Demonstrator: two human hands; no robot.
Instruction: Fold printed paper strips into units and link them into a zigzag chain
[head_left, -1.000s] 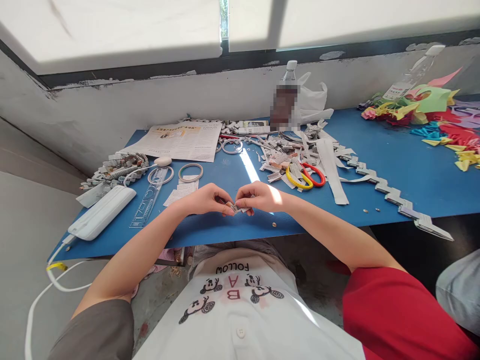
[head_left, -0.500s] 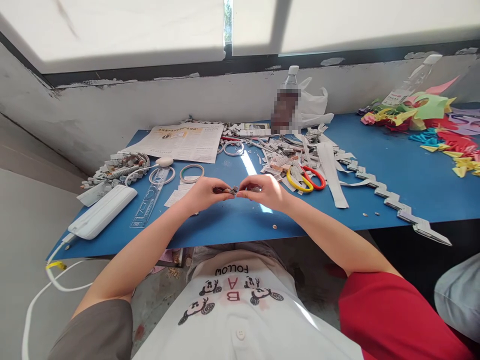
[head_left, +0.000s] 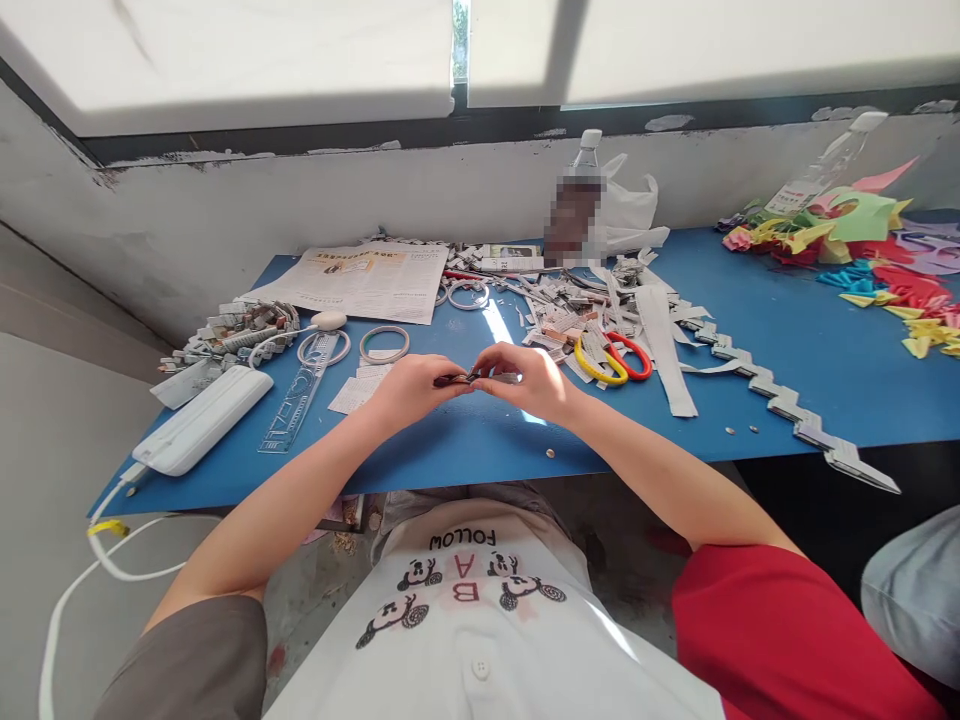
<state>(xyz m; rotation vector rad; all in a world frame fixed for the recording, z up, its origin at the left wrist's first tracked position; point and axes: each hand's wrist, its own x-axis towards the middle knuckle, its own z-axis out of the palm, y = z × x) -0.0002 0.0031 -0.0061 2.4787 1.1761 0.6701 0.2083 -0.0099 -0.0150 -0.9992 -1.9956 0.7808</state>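
Just above the table's near side, my left hand (head_left: pixel 411 388) is closed in a pinch on a small, dark-looking folded paper piece (head_left: pixel 453 380). Its outline is partly covered by my fingers. From the other side my right hand (head_left: pixel 529 382) meets it, thumb and fingertips closed at the piece's right end. The fingertips of both hands nearly touch. Beyond my right hand lie scissors (head_left: pixel 631 358) with one yellow and one red handle, their blades covered by paper scraps. Paper strips (head_left: pixel 352 392) rest on the table beside my left wrist.
On the blue table (head_left: pixel 465 450) are a clear ruler (head_left: pixel 289 415), a white power strip (head_left: pixel 202 420), tape rolls (head_left: pixel 385 345), a newspaper (head_left: pixel 360 280), a heap of paper scraps (head_left: pixel 570 310), a zigzag folded-paper chain (head_left: pixel 784 400), a bottle (head_left: pixel 574 215) and coloured paper (head_left: pixel 847 230).
My right fingertips have shifted slightly left, and its index finger is more arched. The folded piece looks flatter between my hands. The things on the table have stayed in place.
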